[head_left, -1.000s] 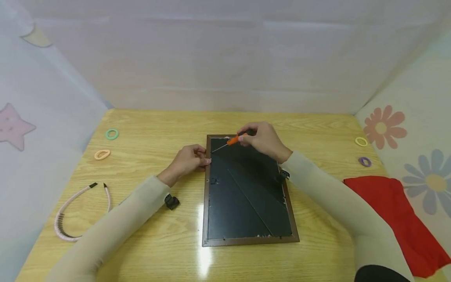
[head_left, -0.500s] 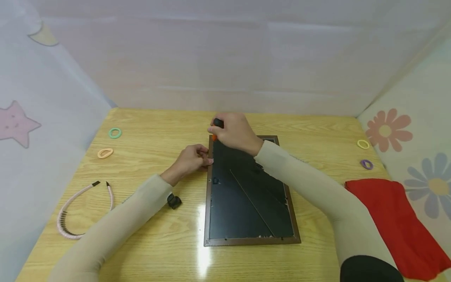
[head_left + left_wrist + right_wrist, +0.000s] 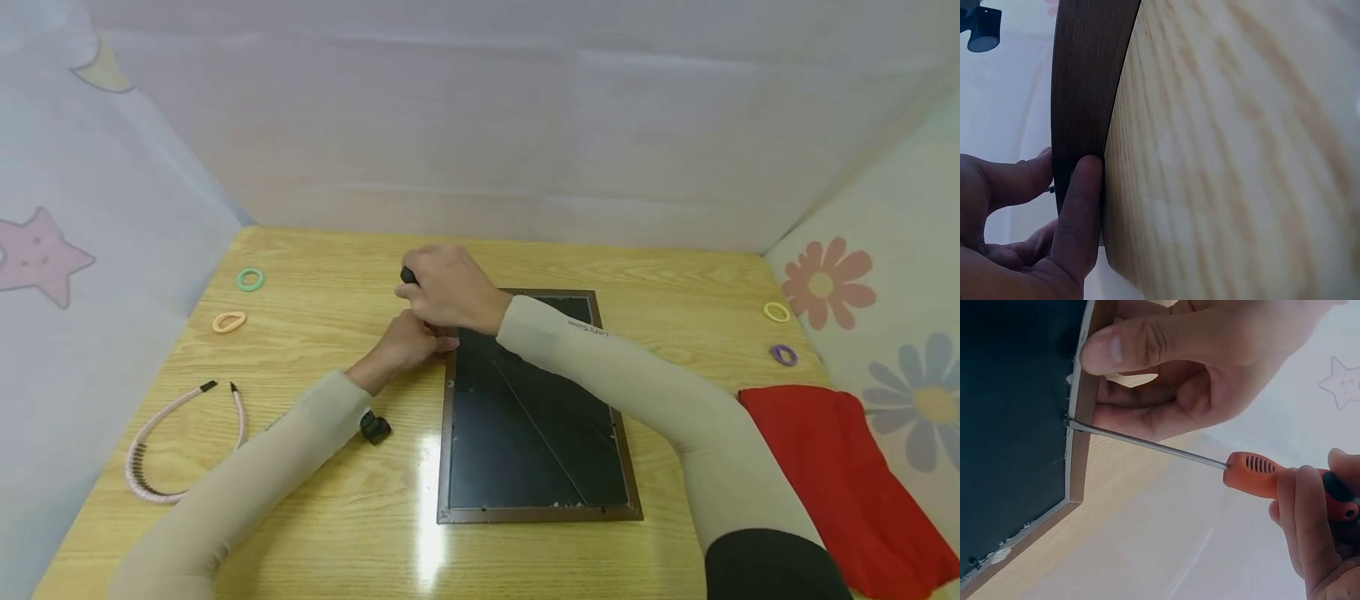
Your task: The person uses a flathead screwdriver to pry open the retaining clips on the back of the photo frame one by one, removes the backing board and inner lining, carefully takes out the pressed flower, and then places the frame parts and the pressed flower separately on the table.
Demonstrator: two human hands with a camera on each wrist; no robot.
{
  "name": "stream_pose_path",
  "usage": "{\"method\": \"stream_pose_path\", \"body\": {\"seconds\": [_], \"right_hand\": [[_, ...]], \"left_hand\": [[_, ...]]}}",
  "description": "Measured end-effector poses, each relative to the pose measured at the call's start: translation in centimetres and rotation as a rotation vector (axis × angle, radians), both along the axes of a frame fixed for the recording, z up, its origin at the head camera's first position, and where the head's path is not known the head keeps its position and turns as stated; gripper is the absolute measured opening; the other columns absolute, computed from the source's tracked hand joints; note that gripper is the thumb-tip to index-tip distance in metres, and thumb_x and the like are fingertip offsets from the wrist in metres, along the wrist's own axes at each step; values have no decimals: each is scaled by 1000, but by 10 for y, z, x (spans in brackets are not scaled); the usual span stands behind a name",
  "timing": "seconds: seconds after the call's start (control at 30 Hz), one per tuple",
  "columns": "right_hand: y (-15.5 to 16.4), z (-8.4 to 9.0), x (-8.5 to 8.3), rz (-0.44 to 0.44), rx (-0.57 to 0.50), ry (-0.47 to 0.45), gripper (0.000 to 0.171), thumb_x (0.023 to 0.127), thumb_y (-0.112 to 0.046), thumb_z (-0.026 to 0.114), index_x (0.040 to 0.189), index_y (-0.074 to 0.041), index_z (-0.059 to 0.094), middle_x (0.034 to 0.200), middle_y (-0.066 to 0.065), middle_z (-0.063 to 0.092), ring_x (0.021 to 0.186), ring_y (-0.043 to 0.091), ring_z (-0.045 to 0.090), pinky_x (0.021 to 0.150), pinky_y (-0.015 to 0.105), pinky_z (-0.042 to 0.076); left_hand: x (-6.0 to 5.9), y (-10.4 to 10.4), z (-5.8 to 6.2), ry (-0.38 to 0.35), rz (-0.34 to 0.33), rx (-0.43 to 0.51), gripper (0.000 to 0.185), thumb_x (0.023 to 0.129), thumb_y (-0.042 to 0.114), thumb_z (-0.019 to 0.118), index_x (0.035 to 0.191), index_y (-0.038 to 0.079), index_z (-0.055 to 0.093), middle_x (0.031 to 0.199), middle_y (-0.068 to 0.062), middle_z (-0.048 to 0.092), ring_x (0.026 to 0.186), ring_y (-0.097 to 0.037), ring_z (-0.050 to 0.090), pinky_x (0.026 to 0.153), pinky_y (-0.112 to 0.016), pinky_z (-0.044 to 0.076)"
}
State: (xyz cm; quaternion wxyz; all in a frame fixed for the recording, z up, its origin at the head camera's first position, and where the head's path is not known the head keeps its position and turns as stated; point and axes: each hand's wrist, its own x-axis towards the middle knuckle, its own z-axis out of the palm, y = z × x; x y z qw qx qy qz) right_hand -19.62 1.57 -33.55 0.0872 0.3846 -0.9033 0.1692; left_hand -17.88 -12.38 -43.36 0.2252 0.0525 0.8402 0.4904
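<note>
**A:** Looking at the picture frame (image 3: 536, 417) lying face-down in the middle of the wooden table (image 3: 322, 250), black backing up. What are the hands doing?

**B:** Left hand (image 3: 401, 343) is pinching the frame's left rail near the far corner; the left wrist view shows a thumb on top and fingers (image 3: 1079, 212) curled against the brown edge. Right hand (image 3: 450, 287) crosses over it, wrapped round the orange-and-black handle of a screwdriver (image 3: 1210, 459).

**A:** Where's the tip?

**B:** Right wrist view has the thin shaft lying nearly flat, its tip touching the inner edge of that rail where the backing meets it.

**A:** Other stuff around?

**B:** Pink headband (image 3: 176, 446) on the left, small black clip (image 3: 374, 427) near the left sleeve, red cloth (image 3: 840, 467) on the right, hair ties near both edges.
</note>
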Motion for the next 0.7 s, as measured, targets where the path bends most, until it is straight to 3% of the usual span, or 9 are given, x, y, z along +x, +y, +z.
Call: {"method": "stream_pose_path", "body": {"seconds": [0.1,0.23,0.33,0.43,0.57,0.63,0.7], "right_hand": [[1,-1,-2,2,10,-16,22,101,-28,61,99,-9,70,78,2,65,58,12,46,51,21,28],[15,-1,-6,-5,-32,-111,26,102,-32,60,86,-12,62,64,0,46,51,11,31,49,22,22],[35,2,-10,-40,-78,-213,26,100,-36,64,85,-15,60,60,-1,39,48,12,26,48,23,20],[57,7,-15,-84,-103,-319,18,97,-36,68,97,-18,68,66,-2,52,50,13,36,50,24,26],[88,13,-22,-148,-96,-420,24,94,-36,73,112,-20,75,91,-2,71,65,18,53,57,28,39],[104,13,-25,-189,-98,-453,25,92,-35,75,113,-21,76,102,-3,73,76,17,60,65,30,46],[122,10,-26,-247,-139,-494,24,91,-34,76,112,-21,77,105,-3,74,82,16,65,70,32,53]], "left_hand": [[-1,3,-1,3,1,2,23,93,18,74,108,2,64,109,-16,66,83,-22,72,72,-32,66],[-1,6,-3,-17,0,9,37,94,18,74,124,3,61,122,-16,63,89,-23,72,74,-31,66],[-1,8,-4,-46,-4,19,49,94,20,74,135,3,56,124,-17,64,90,-22,74,76,-32,66],[-3,6,-2,-69,-12,15,55,93,22,75,139,1,54,119,-16,67,88,-21,75,76,-32,66],[-10,1,7,-85,-45,-34,54,94,24,72,138,1,54,116,-15,70,86,-22,75,75,-33,67],[-15,-2,13,-57,-80,-89,49,94,26,71,134,1,57,115,-15,71,85,-23,75,74,-34,67],[-22,-4,17,16,-111,-167,43,95,30,70,126,3,62,111,-13,73,83,-22,74,73,-32,65]]}}
